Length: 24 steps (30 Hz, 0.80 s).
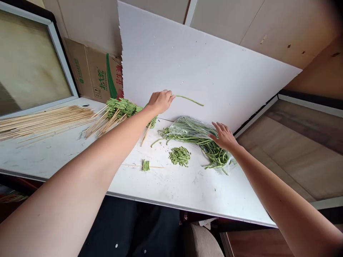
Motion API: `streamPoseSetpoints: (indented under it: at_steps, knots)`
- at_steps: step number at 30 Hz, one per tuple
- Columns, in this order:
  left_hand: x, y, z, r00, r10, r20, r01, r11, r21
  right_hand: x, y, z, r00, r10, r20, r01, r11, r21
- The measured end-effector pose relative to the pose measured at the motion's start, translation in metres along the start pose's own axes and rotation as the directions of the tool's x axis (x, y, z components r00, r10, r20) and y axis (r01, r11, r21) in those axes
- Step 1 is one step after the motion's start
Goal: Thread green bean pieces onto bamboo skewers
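Note:
My left hand (162, 101) is closed in a pinch on a long green bean (190, 99), raised above the table in front of the white board. My right hand (224, 135) has its fingers spread over a clear plastic bag (184, 125) of long green beans (215, 152); whether it touches the bag I cannot tell. Cut bean pieces (180, 156) lie in a small pile in front of the bag. To their left rests a wooden skewer (158, 167) with several short bean pieces (146, 165) threaded side by side.
Filled bean skewers (120, 107) are stacked at the back left, partly behind my left arm. Many bare skewers (45, 119) lie farther left. A white board (187, 67) leans at the back, beside a cardboard box (93, 71). The white table's (187, 192) front edge is near my body.

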State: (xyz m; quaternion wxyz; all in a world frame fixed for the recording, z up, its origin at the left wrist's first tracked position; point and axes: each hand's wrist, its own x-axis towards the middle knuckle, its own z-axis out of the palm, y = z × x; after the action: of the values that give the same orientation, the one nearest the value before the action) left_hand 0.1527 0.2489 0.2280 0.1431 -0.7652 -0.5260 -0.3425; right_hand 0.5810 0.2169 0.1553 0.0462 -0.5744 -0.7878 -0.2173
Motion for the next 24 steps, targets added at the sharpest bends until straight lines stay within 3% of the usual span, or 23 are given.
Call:
streamPoseSetpoints:
  at_steps: [4, 8, 11, 14, 17, 19, 21, 22, 24]
  knots:
    - [0.008, -0.022, -0.071, 0.978, 0.039, -0.204, -0.048, 0.998, -0.041, 0.004, -0.023, -0.033, 0.993, -0.024, -0.113, 0.026, 1.000, 0.014]
    - [0.010, -0.040, -0.160, 0.930, 0.072, -0.359, -0.078, 0.997, -0.001, 0.011, -0.059, -0.063, 0.975, -0.057, -0.216, 0.074, 0.995, 0.072]
    - [0.005, -0.047, -0.222, 0.917, 0.058, -0.395, 0.002, 0.989, 0.149, 0.016, -0.095, -0.081, 0.948, -0.065, -0.313, 0.121, 0.979, 0.164]
    - [-0.013, -0.051, -0.254, 0.916, 0.136, -0.378, -0.045, 0.970, 0.241, 0.015, -0.138, -0.092, 0.901, -0.012, -0.434, 0.173, 0.927, 0.332]
    - [-0.047, -0.053, -0.245, 0.913, 0.250, -0.322, -0.174, 0.954, 0.246, 0.002, -0.187, -0.096, 0.881, 0.153, -0.448, 0.180, 0.767, 0.616]
    - [-0.081, -0.055, -0.219, 0.900, 0.324, -0.292, -0.260, 0.936, 0.239, -0.014, -0.218, -0.097, 0.911, 0.252, -0.328, 0.153, 0.530, 0.834]
    - [-0.120, -0.055, -0.185, 0.902, 0.352, -0.251, -0.295, 0.925, 0.238, -0.035, -0.246, -0.096, 0.959, 0.226, -0.173, 0.119, 0.234, 0.965]
    - [-0.141, -0.056, -0.166, 0.902, 0.364, -0.231, -0.313, 0.921, 0.232, -0.046, -0.258, -0.095, 0.985, 0.146, -0.093, 0.079, 0.101, 0.992]
    - [-0.181, -0.056, -0.132, 0.905, 0.370, -0.210, -0.334, 0.924, 0.188, -0.067, -0.279, -0.091, 0.999, 0.042, -0.002, 0.004, -0.043, 0.999]
